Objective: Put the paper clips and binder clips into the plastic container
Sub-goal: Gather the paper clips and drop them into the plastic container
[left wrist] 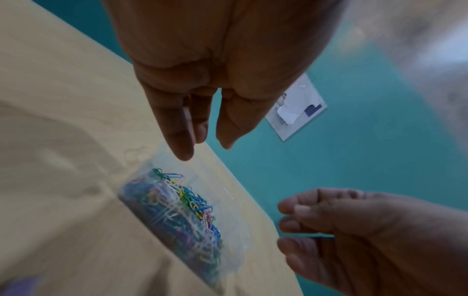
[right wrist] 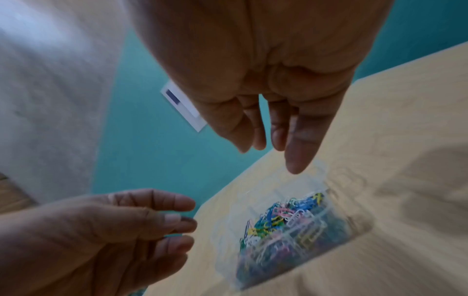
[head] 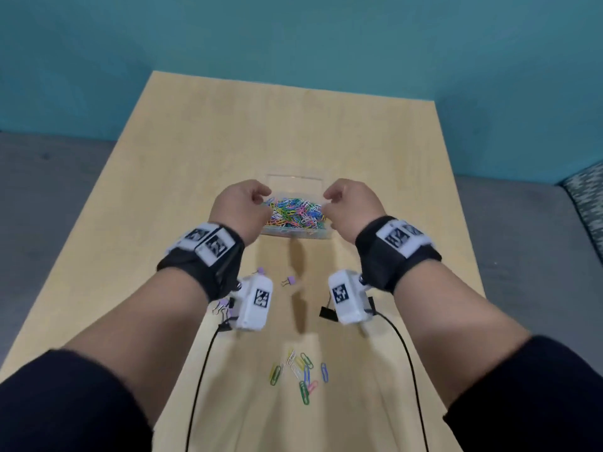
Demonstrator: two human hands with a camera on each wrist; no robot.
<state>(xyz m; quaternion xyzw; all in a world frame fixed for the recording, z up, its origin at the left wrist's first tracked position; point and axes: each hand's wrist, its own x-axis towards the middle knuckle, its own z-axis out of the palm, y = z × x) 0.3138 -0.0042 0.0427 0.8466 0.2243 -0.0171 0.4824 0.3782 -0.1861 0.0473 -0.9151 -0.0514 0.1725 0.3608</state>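
Note:
A clear plastic container [head: 295, 178] heaped with coloured paper clips [head: 295, 213] stands mid-table. My left hand [head: 265, 198] hovers over its left side and my right hand [head: 327, 200] over its right side. Both hang with loosely relaxed fingers and hold nothing. In the left wrist view the left hand [left wrist: 205, 149] hangs above the container [left wrist: 235, 200]; in the right wrist view the right hand [right wrist: 268, 160] does the same over the container [right wrist: 228, 236]. Loose paper clips [head: 301, 375] lie near the front edge. Purple binder clips [head: 289, 281] lie under my left wrist.
The light wooden table [head: 195, 164] reaches back to a teal wall [head: 293, 37]. Black cables [head: 202, 380] trail from the wrist cameras across the near table. Grey floor lies on both sides, and a patterned seat [head: 587, 197] stands at far right.

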